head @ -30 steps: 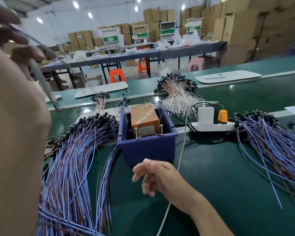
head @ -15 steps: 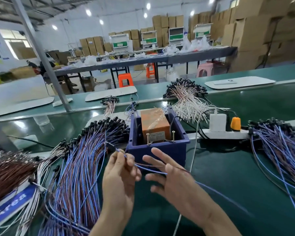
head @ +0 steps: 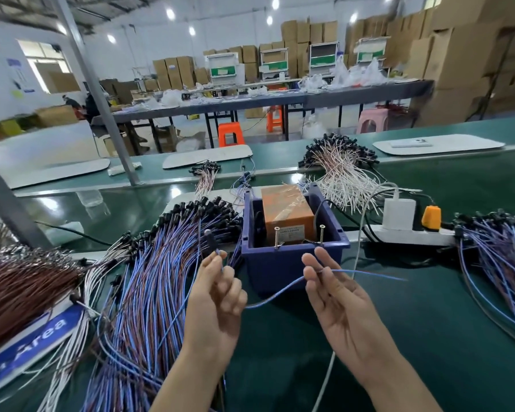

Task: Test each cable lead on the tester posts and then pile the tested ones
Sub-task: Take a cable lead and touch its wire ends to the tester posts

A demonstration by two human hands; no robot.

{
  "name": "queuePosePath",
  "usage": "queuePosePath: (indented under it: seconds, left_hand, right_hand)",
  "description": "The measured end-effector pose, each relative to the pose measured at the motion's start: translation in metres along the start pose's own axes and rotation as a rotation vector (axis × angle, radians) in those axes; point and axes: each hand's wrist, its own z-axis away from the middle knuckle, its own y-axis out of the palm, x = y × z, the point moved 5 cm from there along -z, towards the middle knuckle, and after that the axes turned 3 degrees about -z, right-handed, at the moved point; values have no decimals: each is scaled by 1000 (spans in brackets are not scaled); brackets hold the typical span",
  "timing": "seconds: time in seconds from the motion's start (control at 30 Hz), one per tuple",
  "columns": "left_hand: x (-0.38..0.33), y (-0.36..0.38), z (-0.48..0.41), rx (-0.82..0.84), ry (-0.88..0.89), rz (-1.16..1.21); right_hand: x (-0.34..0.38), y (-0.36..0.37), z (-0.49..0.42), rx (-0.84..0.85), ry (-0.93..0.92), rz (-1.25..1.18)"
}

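Observation:
One blue cable lead (head: 275, 295) sags between my hands in front of the tester. My left hand (head: 216, 295) pinches it just below its black plug end. The fingertips of my right hand (head: 336, 295) pinch the lead further along, and its free end trails off to the right. The tester is an orange box (head: 287, 214) inside a dark blue bin (head: 280, 263), with two screw posts (head: 277, 237) at the bin's near rim. A large pile of blue and brown leads (head: 149, 278) lies to the left, and another pile (head: 506, 263) to the right.
A white power strip (head: 411, 233) with a white charger and an orange plug sits right of the bin. A white cord (head: 327, 379) runs toward me. Brown leads (head: 21, 283) lie far left, white leads (head: 342, 176) behind the bin. A grey post (head: 101, 108) stands left.
My left hand came down from beside my face with a lead, and my right hand took hold of it. Both hands have since drawn apart, stretching the lead before the bin.

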Motion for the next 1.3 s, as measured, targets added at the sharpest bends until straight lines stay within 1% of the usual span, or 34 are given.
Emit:
queuePosePath:
  seconds: [0.1, 0.17, 0.23, 0.33, 0.43, 0.57, 0.7, 0.83, 0.9, 1.03, 1.2, 1.3]
  left_hand:
    - [7, 8, 3, 106, -33, -86]
    - [13, 13, 6, 156, -37, -189]
    - [22, 19, 10, 190, -47, -298]
    - [35, 25, 19, 235, -70, -484]
    - [45, 25, 22, 249, -65, -590]
    - [49, 25, 28, 296, -120, -619]
    - [44, 27, 34, 300, -67, -646]
    - [41, 23, 32, 223, 1, -650]
    - [37, 20, 30, 193, 41, -632]
    - [33, 22, 27, 199, 132, -659]
    - [28, 23, 27, 185, 240, -694]
    - [27, 24, 28, 180, 271, -694]
  right_hand:
    - [2, -2, 0, -11, -30, 1]
    - [3, -4, 0, -21, -69, 58]
    - [2, -5, 1, 3, -72, 175]
    - [-8, -5, 0, 108, 2, 412]
    - [-18, -4, 1, 188, 61, 679]
    - [-20, -9, -1, 115, 48, 835]
    - [-22, -9, 0, 119, 58, 838]
    - [-22, -5, 2, 152, 70, 830]
    - [-22, -1, 3, 165, 57, 870]
    - [-23, 6, 7, 208, 19, 961]
    - [-22, 5, 7, 197, 9, 971]
    - [-23, 3, 6, 199, 22, 958]
